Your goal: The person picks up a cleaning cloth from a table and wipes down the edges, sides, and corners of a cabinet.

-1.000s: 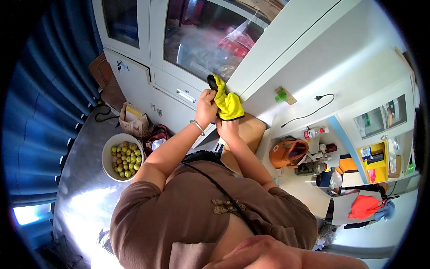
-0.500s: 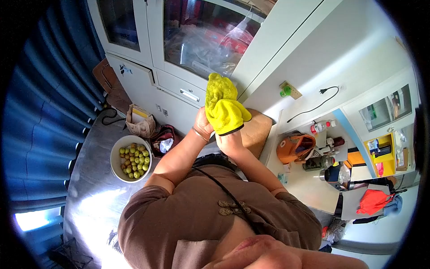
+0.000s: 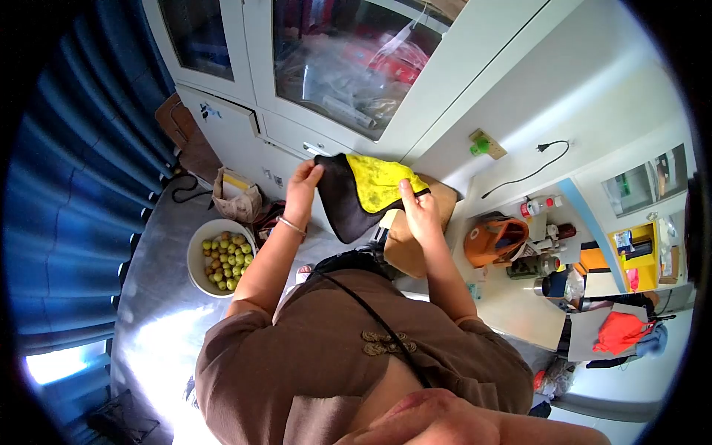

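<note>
A two-sided cleaning cloth [image 3: 382,185], bright yellow on one face and dark grey on the other, is stretched between my hands in front of the cabinet. My left hand [image 3: 302,189], with a bracelet at the wrist, pinches its dark upper left corner. At the right edge, my right hand [image 3: 421,211] grips the cloth with the thumb laid on the yellow face. Some darker blotches show on the yellow side. The dark part hangs down between the two arms.
A white bucket of green-brown fruit [image 3: 198,277] stands on the grey floor at left, near a beige bag [image 3: 236,199]. Ahead is a white cabinet [image 3: 256,74] with glass doors. A brown stool-like seat [image 3: 411,241] and a counter holding an orange bag [image 3: 486,245] are at right.
The cloth was bunched with its yellow side outward over my hands; now it is spread out and its dark side shows. My hands have moved apart and slightly lower.
</note>
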The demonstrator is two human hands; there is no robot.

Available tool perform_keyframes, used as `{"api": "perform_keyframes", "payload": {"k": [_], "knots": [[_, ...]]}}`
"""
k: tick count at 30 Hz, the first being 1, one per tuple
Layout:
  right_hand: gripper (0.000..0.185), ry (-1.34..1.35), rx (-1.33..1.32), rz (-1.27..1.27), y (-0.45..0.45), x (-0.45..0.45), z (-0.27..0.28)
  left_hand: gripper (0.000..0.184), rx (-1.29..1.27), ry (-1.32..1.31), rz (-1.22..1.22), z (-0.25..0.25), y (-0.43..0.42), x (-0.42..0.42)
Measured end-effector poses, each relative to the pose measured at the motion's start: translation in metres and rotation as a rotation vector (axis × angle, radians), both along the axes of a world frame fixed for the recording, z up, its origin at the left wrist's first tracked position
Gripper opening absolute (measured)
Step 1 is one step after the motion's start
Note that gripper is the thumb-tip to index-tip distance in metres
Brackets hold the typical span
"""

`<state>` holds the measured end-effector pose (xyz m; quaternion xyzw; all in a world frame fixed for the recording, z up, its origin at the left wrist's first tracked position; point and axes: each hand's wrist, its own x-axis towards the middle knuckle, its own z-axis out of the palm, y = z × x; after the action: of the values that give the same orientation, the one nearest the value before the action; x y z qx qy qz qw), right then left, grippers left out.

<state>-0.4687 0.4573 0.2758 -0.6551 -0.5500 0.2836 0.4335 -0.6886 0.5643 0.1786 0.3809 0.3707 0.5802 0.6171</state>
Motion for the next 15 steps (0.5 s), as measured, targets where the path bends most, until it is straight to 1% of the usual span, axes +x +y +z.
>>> {"api": "perform_keyframes", "payload": {"k": [2, 3, 4, 6, 7, 8, 9, 10, 12, 14, 15], "knots": [[0.04, 0.102, -0.104, 0.024, 0.007, 0.0, -0.006, 0.014, 0.047, 0.109, 0.063, -0.022, 0.002, -0.02], [0.04, 0.105, -0.106, 0.027, 0.009, -0.004, -0.007, 0.022, 0.012, 0.174, 0.144, -0.032, 0.001, -0.028], [0.041, 0.217, -0.133, 0.067, 0.01, -0.009, -0.007, 0.022, 0.008, 0.177, 0.146, -0.033, -0.004, -0.03], [0.042, 0.4, -0.167, 0.139, 0.011, -0.023, -0.003, 0.037, 0.248, 0.85, 0.668, -0.036, -0.017, -0.03], [0.042, 0.478, -0.125, 0.172, 0.013, -0.029, -0.01, 0.05, 0.233, 0.832, 0.642, -0.043, -0.024, -0.028], [0.042, 0.556, -0.08, 0.204, 0.016, -0.04, -0.011, 0.036, 0.186, 0.686, 0.543, -0.042, -0.031, -0.02], [0.042, 0.609, -0.062, 0.225, 0.016, -0.05, -0.009, 0.032, 0.218, 0.648, 0.25, -0.04, -0.04, -0.017], [0.041, 0.664, -0.072, 0.25, 0.015, -0.06, -0.007, 0.027, 0.243, 0.6, -0.043, -0.022, -0.053, -0.012], [0.042, 0.782, -0.104, 0.34, 0.016, -0.074, -0.013, 0.024, 0.124, 0.2, -0.315, -0.025, -0.065, 0.015], [0.041, 0.835, -0.123, 0.417, 0.013, -0.084, -0.015, 0.027, 0.301, 0.27, -0.254, -0.02, -0.055, 0.025], [0.039, 0.844, -0.12, 0.397, 0.012, -0.087, -0.02, 0.027, 0.104, -0.051, -0.34, -0.019, -0.054, 0.027]]}}
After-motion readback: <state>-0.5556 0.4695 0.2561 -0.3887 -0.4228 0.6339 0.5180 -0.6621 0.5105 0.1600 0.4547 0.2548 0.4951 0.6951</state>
